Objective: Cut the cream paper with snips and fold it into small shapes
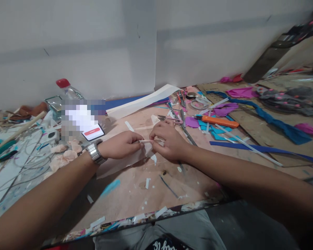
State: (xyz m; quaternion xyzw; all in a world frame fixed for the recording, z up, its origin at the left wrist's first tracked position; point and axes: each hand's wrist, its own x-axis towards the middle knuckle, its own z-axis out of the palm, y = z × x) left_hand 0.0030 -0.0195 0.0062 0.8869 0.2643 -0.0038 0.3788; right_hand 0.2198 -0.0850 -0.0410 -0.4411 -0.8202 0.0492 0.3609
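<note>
My left hand (122, 144), with a metal watch (95, 151) on its wrist, pinches one end of a thin pale strip (145, 141) between thumb and fingers. At the strip's other end, the thumb and index finger of my right hand (169, 140) are closed on it. The strip looks like paper, folded or rolled narrow. Under both hands lies a thin pale peach sheet (112, 169), flat on the table (135, 198). Whether the strip is part of that sheet, I cannot tell.
A lit phone (94, 132), partly blurred out, stands beyond my left hand near a clear red-capped bottle (71, 92). Long cream paper (146, 100) lies behind. To the right are an orange cutter (219, 121), colored scraps, a blue strip (266, 147) and cardboard (250, 130).
</note>
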